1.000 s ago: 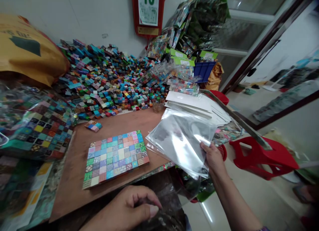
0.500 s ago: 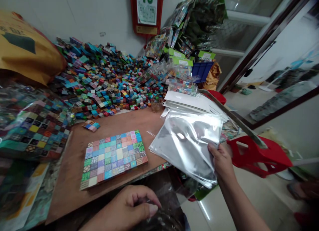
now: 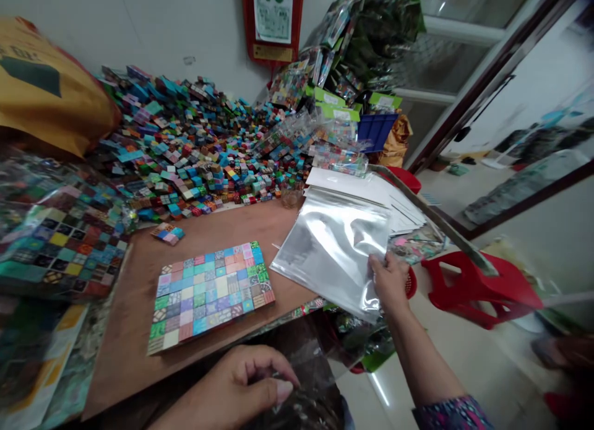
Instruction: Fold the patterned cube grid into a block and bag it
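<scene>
My right hand [image 3: 390,281] grips the near right corner of a shiny clear plastic bag [image 3: 331,247] that lies low over the right edge of the brown board [image 3: 223,223]. My left hand [image 3: 241,383] is curled at the bottom of the view, its fingers pinching a dark crinkled plastic bag [image 3: 313,399] near my lap. A flat rectangle of coloured cubes [image 3: 211,294] sits on the board between my hands, touched by neither.
A big heap of loose coloured cubes [image 3: 185,148] fills the back of the table. Packed cube sets [image 3: 60,238] lie at left, a stack of white sheets [image 3: 366,192] and bagged sets at right. A red stool [image 3: 477,288] stands on the floor at right.
My right hand has brought the clear bag left and down, from held up off the table's edge to lying flatter over the board. My left hand has stayed put.
</scene>
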### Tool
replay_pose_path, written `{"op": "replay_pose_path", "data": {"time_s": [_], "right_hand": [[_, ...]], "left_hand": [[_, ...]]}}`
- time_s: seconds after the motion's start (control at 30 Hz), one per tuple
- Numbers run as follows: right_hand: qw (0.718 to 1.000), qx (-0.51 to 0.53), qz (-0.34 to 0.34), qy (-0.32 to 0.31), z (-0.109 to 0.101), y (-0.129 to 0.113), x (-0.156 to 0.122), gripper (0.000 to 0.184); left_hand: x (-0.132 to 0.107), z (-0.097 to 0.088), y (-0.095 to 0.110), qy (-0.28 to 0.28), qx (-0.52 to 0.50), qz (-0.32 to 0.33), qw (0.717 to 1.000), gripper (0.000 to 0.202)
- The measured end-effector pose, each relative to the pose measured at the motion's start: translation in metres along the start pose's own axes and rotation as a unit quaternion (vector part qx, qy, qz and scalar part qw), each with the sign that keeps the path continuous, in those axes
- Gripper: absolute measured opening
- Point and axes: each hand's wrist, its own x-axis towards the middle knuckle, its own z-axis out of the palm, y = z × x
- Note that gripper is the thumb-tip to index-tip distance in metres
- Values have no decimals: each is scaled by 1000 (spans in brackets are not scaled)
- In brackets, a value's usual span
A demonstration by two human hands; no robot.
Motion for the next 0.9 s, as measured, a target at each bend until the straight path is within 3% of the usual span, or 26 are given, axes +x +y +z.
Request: {"op": "replay_pose_path", "data": {"time_s": [0.33, 0.57, 0.77, 0.9], "right_hand": [[992, 99, 66, -37, 12, -14, 1, 31], [960, 220, 175, -15, 13, -22, 7, 64], [909, 265, 289, -139, 6, -34, 8, 29], [901, 265, 290, -182, 5, -43, 6, 20]], "left_hand": [[1, 0, -8, -10, -13, -5, 1000, 28], [0, 0, -4, -12, -7, -6, 1000, 30], [-2, 2, -3, -11, 3, -12, 1000, 28], [0, 2, -2, -13, 9, -9, 1000, 26]]}}
